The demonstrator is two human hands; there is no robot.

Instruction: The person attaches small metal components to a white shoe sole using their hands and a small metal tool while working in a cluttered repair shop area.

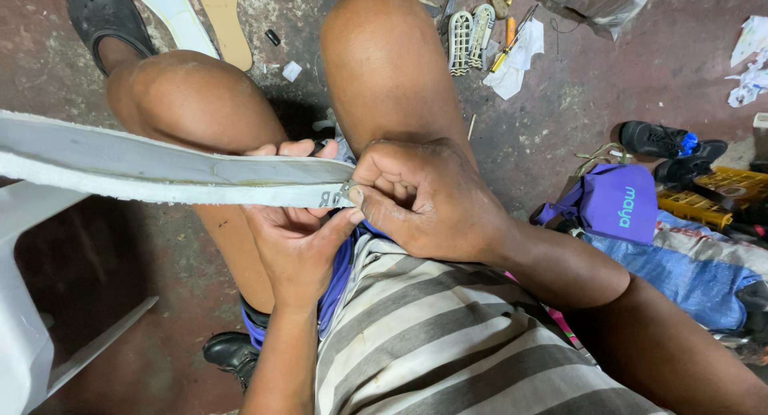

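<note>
With the white sole strip [160,171] gripped from beneath by the left hand [300,243] and its end pinched by the right hand [424,199], fingertips could be nicked if whatever is pinched there slips

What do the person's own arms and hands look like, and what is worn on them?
Both forearms are bare: no sleeves, gloves, watch or rings show. The left hand and right hand are broad, with short nails and some grime on the fingers. The shirt has wide grey and cream stripes.
</note>
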